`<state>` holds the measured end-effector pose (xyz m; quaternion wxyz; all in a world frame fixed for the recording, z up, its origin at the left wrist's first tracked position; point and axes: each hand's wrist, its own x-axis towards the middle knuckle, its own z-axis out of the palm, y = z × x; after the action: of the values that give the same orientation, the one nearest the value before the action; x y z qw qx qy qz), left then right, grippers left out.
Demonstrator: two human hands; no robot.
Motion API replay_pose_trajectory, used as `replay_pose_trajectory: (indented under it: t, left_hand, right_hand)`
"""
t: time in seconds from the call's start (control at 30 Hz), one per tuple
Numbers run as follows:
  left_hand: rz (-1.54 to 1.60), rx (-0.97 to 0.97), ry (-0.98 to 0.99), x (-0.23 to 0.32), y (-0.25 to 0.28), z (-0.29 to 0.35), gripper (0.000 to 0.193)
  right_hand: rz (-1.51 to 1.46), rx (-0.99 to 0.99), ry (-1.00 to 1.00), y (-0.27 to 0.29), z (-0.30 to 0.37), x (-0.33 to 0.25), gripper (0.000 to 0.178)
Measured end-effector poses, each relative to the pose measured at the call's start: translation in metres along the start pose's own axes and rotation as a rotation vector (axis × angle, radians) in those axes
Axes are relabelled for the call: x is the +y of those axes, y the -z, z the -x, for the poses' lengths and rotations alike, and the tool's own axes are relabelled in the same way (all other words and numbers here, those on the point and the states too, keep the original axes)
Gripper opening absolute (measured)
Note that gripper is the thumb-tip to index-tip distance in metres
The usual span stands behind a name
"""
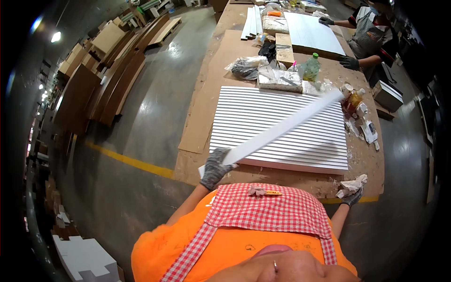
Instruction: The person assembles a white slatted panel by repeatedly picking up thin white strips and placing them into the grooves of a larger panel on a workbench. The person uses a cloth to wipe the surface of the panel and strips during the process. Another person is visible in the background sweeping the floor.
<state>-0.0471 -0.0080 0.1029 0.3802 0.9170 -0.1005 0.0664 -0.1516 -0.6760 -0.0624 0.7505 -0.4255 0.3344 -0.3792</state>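
My left hand point(215, 170), in a grey knit glove, is closed around the near end of a long white strip point(284, 128). The strip slants up to the right across a stack of white boards or strips point(244, 113) whose top shows close parallel dark lines. At the table's near right corner, my right hand point(354, 198), also gloved, grips a crumpled whitish cloth or paper point(351, 186). Part of that hand is hidden behind it.
A brown-covered worktable point(197, 117) carries a green-capped bottle point(311, 68), an amber bottle point(353, 101), a white-smeared block point(280, 80) and a dark plastic bag point(247, 68). Across it, a co-worker's gloved hand point(348, 62) rests by white panels point(312, 33). Brown boards point(117, 84) stand left.
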Motion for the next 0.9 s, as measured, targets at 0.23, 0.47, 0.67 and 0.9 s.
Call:
replay_pose_trajectory:
  t: [0.23,0.47,0.67,0.9]
  left_hand:
    - [-0.045,0.503,0.178,-0.109,0.045,-0.019,0.059]
    - [-0.397,0.595,0.494,-0.164,0.050,-0.071,0.058]
    - [-0.441,0.518,0.676,-0.178,0.020,-0.090,0.057]
    - [-0.578,0.367,0.840,-0.171,0.005,-0.093,0.069]
  right_hand:
    - [0.045,0.072,0.032,-0.001,0.001,-0.001,0.044]
    - [0.105,0.147,0.090,-0.016,0.007,0.001,0.040]
    - [0.131,0.187,0.087,-0.003,-0.002,0.005,0.041]
    - [0.150,0.117,0.130,0.014,-0.007,0.000,0.040]
